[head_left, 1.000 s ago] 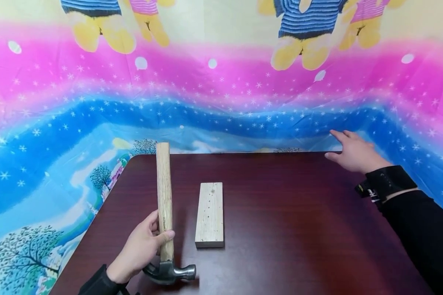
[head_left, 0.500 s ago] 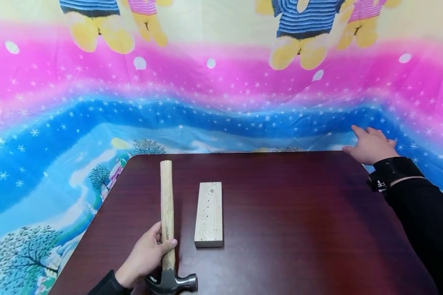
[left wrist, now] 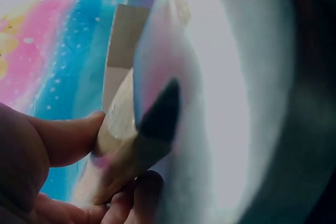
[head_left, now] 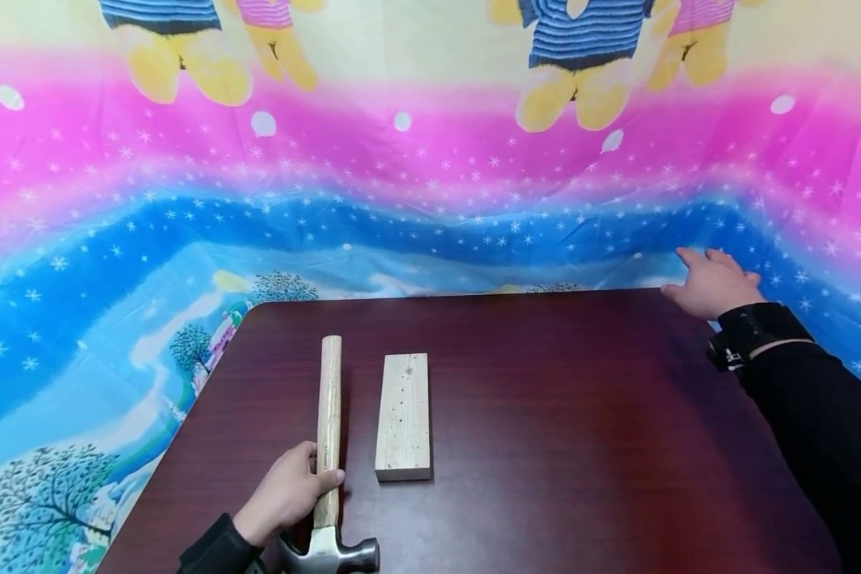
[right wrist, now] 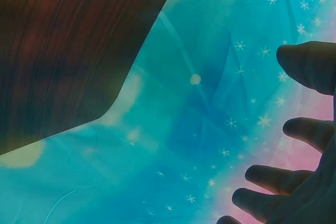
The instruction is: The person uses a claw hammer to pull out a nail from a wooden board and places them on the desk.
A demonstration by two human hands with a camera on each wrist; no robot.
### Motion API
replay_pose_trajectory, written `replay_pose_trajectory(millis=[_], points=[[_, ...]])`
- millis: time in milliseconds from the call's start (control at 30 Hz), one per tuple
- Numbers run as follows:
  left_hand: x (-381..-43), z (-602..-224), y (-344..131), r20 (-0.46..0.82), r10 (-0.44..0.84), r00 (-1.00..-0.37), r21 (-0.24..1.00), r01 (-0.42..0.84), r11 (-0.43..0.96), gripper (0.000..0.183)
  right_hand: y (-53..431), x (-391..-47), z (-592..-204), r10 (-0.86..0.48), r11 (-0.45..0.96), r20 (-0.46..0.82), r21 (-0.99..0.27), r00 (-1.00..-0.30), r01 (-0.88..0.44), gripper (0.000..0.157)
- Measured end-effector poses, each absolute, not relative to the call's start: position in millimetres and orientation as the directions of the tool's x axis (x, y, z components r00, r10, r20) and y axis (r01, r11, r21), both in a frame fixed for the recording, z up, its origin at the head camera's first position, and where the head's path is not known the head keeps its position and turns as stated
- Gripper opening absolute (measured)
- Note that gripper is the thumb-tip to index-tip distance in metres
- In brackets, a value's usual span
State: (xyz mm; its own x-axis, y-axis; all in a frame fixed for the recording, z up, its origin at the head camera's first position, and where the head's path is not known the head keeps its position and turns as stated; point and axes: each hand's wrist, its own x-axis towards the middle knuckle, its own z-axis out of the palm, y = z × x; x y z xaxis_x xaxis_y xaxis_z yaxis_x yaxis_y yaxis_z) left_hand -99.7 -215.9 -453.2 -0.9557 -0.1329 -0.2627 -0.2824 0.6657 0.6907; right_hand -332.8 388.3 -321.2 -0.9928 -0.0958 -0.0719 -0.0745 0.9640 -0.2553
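Note:
My left hand (head_left: 287,488) grips the wooden handle of a claw hammer (head_left: 329,414) low down, close to its metal head. The handle points away from me and the head is nearest me, cut off by the bottom edge of the head view. In the left wrist view the thumb and curled fingers wrap the handle, and the blurred metal head (left wrist: 231,98) fills the right side. Right of the hammer a pale wooden block (head_left: 403,418) with a row of small dark holes lies on the table. My right hand (head_left: 716,285) is held out at the far right corner, fingers spread, holding nothing.
The dark red-brown table (head_left: 581,414) has rounded corners and reaches to a printed cloth backdrop (head_left: 430,183) of pink and blue with snowflakes. The right wrist view shows the table's corner (right wrist: 73,51) against that cloth.
The hammer has come down and toward me in my left hand, its handle end dropping lower in view. My right hand moved outward to the right, then shifted only slightly.

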Motion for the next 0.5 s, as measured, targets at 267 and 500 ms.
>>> replay_pose_trajectory(millis=[267,500], points=[[-106.7,-472.1,-233.9,-0.296,-0.101,-0.95,0.598,-0.267,0.756,0.037,385.8,-336.3,-326.8,-0.095,0.962,-0.076,-0.262,-0.993,-0.072,0.095],[-103.2,-455.5,-217.0,-0.301,-0.146,-0.942,0.462,-0.278,0.842,0.043,391.8,-337.2,-339.6,-0.097,0.966,-0.127,-0.249,-0.987,-0.063,0.097]])
